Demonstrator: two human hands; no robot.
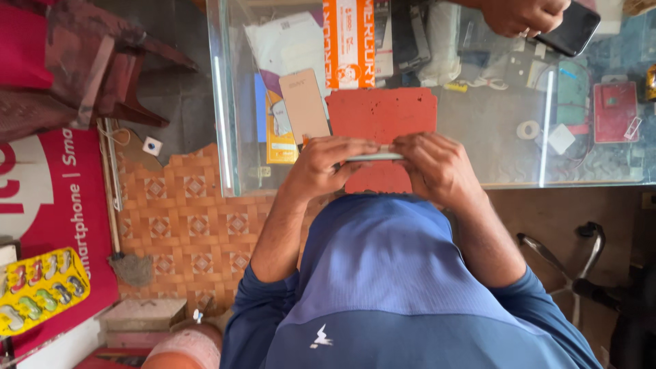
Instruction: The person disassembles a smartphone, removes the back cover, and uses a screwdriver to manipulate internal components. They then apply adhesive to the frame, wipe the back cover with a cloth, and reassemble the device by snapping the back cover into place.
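Head view: a thin silver phone point(374, 156) is seen edge-on, held level between both hands above a red mat point(383, 116) on the glass tabletop point(492, 130). The left hand point(326, 162) has its grip pinched on the phone's left end, fingers curled over the top edge. The right hand point(437, 164) has its grip pressed together on the right end. A beige panel point(304, 106) lies just beside the mat. Another person's hand point(523, 15) is seen at the far edge, closed around a dark phone point(575, 29).
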